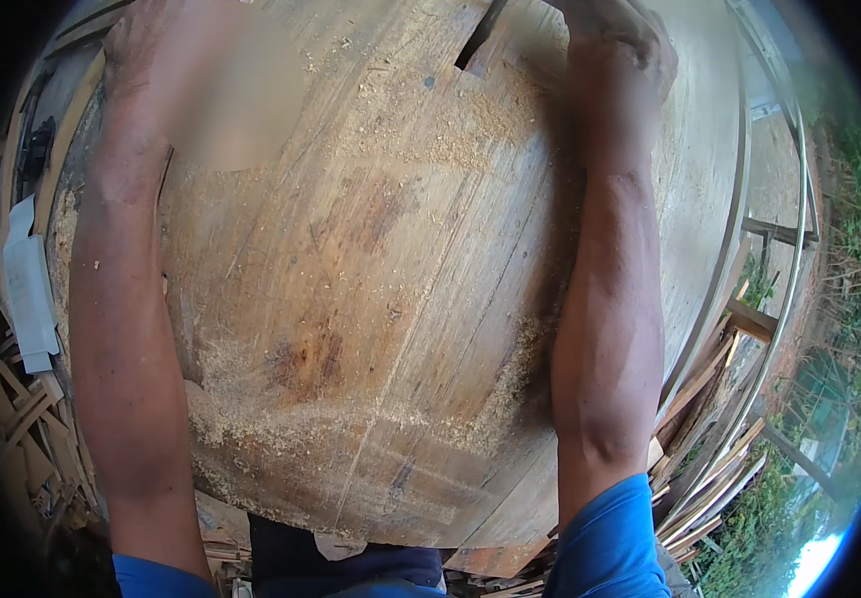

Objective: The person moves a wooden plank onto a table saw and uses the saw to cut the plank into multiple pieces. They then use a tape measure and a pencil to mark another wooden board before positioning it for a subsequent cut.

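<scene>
Both arms reach forward over a broad wooden tabletop (430, 259) strewn with sawdust (460, 130). At the far left is my left hand (146, 60), partly smeared, its fingers hidden by the blur and the top edge. My right hand (625, 45) is at the far right with its fingers curled; what they close on, if anything, cannot be made out. Just left of it, a dark slot (480, 35) shows in the wood next to a pale wooden piece (525, 40) that runs out at the top edge.
More sawdust (291, 424) lies along the near side of the tabletop. Wood offcuts (36, 429) are heaped at the left, near a white folded sheet (29, 284). Beyond the right edge are a curved metal rail (802, 199), stacked wood strips (714, 488) and green plants (849, 369).
</scene>
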Available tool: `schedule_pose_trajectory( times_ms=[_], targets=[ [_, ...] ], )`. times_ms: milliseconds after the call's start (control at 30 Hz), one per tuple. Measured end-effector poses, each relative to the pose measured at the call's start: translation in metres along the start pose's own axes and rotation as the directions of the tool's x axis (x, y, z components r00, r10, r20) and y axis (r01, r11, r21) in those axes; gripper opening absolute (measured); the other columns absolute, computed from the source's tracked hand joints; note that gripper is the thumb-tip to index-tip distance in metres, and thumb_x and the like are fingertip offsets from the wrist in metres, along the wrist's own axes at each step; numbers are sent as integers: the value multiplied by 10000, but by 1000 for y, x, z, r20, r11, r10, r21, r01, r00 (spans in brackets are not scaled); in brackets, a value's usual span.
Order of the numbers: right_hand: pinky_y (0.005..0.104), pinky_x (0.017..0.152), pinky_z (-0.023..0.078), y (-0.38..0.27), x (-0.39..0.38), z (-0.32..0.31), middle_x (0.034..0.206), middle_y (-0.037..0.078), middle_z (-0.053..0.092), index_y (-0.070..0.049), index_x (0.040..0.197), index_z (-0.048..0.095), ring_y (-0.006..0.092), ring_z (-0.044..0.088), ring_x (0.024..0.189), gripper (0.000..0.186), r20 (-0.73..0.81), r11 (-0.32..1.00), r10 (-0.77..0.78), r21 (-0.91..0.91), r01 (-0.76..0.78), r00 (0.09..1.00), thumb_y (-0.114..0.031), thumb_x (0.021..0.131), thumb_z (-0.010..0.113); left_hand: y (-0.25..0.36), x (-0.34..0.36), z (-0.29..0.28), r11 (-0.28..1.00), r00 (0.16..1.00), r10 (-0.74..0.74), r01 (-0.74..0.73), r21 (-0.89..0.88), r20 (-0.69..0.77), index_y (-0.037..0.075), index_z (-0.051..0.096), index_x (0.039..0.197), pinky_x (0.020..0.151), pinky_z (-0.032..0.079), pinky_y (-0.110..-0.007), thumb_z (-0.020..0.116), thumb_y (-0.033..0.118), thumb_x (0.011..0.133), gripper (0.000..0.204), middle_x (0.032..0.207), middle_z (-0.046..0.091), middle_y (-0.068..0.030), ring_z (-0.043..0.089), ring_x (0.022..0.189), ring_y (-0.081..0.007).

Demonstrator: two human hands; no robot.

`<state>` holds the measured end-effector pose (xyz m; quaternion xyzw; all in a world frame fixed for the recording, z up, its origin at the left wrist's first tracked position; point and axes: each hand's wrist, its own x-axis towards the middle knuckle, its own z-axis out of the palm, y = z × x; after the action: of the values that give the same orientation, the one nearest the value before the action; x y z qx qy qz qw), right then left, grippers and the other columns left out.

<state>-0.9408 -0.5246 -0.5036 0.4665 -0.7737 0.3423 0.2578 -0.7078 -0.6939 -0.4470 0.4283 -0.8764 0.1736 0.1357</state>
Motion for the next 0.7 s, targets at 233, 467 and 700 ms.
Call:
schedule_pose_trajectory(
  times_ms=[233, 467, 700],
  targets=[
    [407, 741, 506, -2, 0, 0, 815, 83, 699, -126, 864, 778, 296, 646, 822, 74, 8, 1000, -12, -9, 12, 1000, -179, 821, 750, 9, -2, -10, 997, 997, -74, 74, 3, 9, -42, 625, 1059, 798, 544, -492, 752, 222, 861, 354, 907, 709, -256, 705, 913, -409],
    [366, 800, 512, 9, -3, 2, 864, -5, 726, -211, 886, 795, 222, 655, 859, 72, -13, 993, -40, -115, 39, 999, -220, 823, 760, 1, 2, -3, 995, 996, -72, 76, -62, 60, -60, 625, 1053, 791, 545, -495, 657, 167, 888, 283, 879, 707, -253, 709, 899, -398],
    [364, 785, 523, 7, -2, -1, 860, 21, 722, -183, 902, 796, 241, 656, 845, 91, 14, 997, -31, -69, 32, 999, -229, 833, 758, -6, 9, 1, 984, 989, -74, 93, -150, 125, -79, 626, 1046, 785, 546, -498, 563, 113, 916, 240, 852, 705, -249, 713, 886, -388]
  ],
)
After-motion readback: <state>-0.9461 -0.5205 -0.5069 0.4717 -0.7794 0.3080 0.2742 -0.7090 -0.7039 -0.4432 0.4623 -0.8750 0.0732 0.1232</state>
